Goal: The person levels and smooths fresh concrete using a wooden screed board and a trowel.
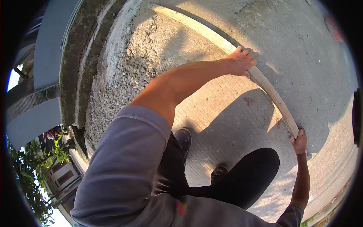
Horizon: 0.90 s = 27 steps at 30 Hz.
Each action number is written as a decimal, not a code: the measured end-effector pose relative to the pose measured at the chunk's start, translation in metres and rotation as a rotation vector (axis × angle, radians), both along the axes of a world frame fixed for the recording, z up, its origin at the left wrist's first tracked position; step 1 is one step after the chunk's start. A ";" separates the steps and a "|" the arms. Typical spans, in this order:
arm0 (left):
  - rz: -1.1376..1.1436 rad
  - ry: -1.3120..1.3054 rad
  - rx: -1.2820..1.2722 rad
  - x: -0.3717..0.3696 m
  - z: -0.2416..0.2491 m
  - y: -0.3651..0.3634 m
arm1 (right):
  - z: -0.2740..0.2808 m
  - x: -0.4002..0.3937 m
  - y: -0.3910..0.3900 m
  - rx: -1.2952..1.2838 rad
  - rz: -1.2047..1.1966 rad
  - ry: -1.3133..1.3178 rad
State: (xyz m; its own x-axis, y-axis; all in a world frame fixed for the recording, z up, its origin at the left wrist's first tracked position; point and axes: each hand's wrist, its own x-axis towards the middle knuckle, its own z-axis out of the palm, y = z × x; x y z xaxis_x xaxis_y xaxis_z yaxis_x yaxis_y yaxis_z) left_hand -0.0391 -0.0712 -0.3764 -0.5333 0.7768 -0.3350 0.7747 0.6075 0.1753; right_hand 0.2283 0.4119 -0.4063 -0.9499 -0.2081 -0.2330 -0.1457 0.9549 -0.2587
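A long, pale wooden board (204, 31), looking curved through the wide lens, runs from the top centre down to the right over the concrete. Around its middle is my left hand (241, 62), with the fingers over the far edge and the thumb on the near side. My right hand (299, 142) is wrapped round the board's lower right end. The board casts a shadow on the ground close beside it.
Rough gravelly concrete (132, 64) and a mossy kerb (77, 56) lie on the left. My shoes (183, 140) stand on the grooved concrete floor. A leafy plant (34, 166) and a building (64, 176) show at the lower left.
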 end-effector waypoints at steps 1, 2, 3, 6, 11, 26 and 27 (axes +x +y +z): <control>-0.006 -0.001 0.006 0.007 -0.003 -0.001 | 0.006 0.005 0.001 0.010 -0.019 -0.026; -0.014 0.031 0.012 -0.005 -0.002 -0.006 | 0.003 0.000 -0.002 0.010 -0.025 0.031; 0.015 0.070 -0.028 -0.009 0.002 -0.016 | 0.003 -0.002 -0.006 0.010 -0.019 0.073; 0.146 0.100 -0.010 -0.017 0.006 -0.057 | 0.006 0.021 -0.019 -0.006 -0.051 0.042; 0.125 0.100 -0.040 0.021 0.010 -0.159 | 0.005 0.068 -0.125 -0.052 0.045 0.074; 0.093 0.078 0.003 0.138 0.018 -0.209 | -0.003 0.208 -0.217 0.050 -0.047 -0.074; 0.109 0.104 0.088 0.135 0.013 -0.230 | -0.005 0.207 -0.229 0.055 -0.042 -0.081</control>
State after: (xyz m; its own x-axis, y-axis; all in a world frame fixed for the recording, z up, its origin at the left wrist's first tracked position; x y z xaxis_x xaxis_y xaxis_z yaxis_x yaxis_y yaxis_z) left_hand 0.0962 -0.3009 -0.3639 -0.6443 0.7363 -0.2070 0.7217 0.6748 0.1540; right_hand 0.4353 0.1830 -0.4112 -0.9353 -0.1529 -0.3190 -0.0857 0.9729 -0.2150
